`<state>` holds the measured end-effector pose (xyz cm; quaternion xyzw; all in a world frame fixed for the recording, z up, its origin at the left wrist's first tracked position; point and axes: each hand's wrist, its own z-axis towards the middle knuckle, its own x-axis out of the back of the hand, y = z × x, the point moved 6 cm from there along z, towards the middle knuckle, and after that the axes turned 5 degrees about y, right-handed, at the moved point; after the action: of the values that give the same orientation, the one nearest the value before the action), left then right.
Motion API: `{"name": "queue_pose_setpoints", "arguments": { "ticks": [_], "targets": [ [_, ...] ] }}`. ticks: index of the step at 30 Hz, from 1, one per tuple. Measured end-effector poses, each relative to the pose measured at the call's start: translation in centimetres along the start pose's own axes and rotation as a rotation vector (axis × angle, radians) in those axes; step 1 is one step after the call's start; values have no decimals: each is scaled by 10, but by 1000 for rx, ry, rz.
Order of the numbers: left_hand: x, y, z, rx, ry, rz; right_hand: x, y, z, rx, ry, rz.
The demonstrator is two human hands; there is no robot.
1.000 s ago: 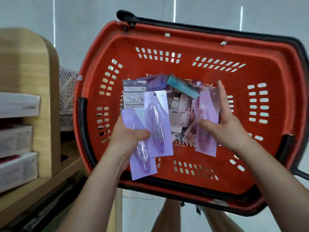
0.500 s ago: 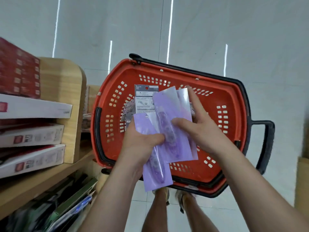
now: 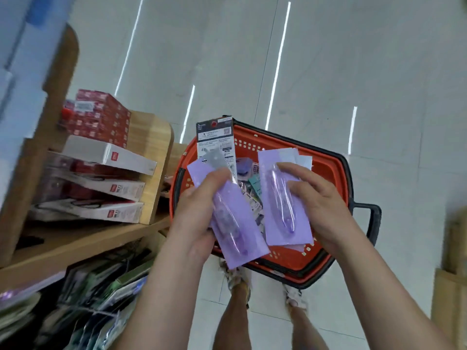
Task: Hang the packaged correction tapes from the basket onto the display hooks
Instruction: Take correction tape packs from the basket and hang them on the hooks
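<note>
My left hand (image 3: 199, 210) grips a few purple packaged correction tapes (image 3: 235, 223), one of them turned with its grey printed back (image 3: 214, 140) up. My right hand (image 3: 318, 205) holds a second small stack of purple correction tape packs (image 3: 280, 198), thumb across the front. Both hands hover above the red basket (image 3: 326, 168) on the floor, which holds several more small packages (image 3: 250, 188). No display hooks show clearly.
A wooden shelf unit (image 3: 151, 142) at the left carries red and white boxes (image 3: 106, 157). Below it hang or lie packaged goods (image 3: 101, 294), blurred. My legs and shoes (image 3: 237, 281) stand just behind the basket. A cardboard box (image 3: 452, 286) sits at the right edge.
The view has risen away from the basket, which now looks smaller and lower. The packs that both hands held together are now split into two stacks, one in each hand.
</note>
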<state>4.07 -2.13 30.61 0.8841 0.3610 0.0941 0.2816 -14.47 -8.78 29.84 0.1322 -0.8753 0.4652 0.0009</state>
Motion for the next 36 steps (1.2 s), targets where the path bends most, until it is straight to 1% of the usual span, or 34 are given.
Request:
{"name": "queue_pose_setpoints", "arguments": {
  "ticks": [2,4,6,9,13,18,22,24,27,29,32,34,36],
  "targets": [
    [-2,11,-26,21,-49,-42,3,-19,-17,10,-46,5],
    [-10,19,-53,-31,-39,-8,5,-41,-35,42,-101,10],
    [-18,23,-81,-123,37,41,4,-60,-55,62,-165,22],
    [-26,29,-125,-211,169,-7,8,-90,-89,112,-272,27],
    [-23,42,-177,-315,283,-47,17,-122,-130,190,-458,-169],
    [-4,54,-235,-291,364,-179,19,-161,-169,272,-597,-158],
    [17,58,-277,-259,332,-316,13,-177,-200,268,-609,-147],
    [25,60,-295,-286,341,-363,4,-182,-218,273,-634,-137],
    [43,67,-320,-431,448,-349,-10,-188,-251,188,-674,-34],
    [57,69,-338,-506,506,-335,-21,-187,-274,140,-775,-42],
    [81,61,-359,-557,572,-351,-37,-183,-303,172,-881,-112],
    [102,50,-371,-563,621,-359,-48,-180,-319,169,-910,-87],
    [124,44,-385,-576,668,-323,-59,-171,-335,125,-925,-33]
  ]
}}
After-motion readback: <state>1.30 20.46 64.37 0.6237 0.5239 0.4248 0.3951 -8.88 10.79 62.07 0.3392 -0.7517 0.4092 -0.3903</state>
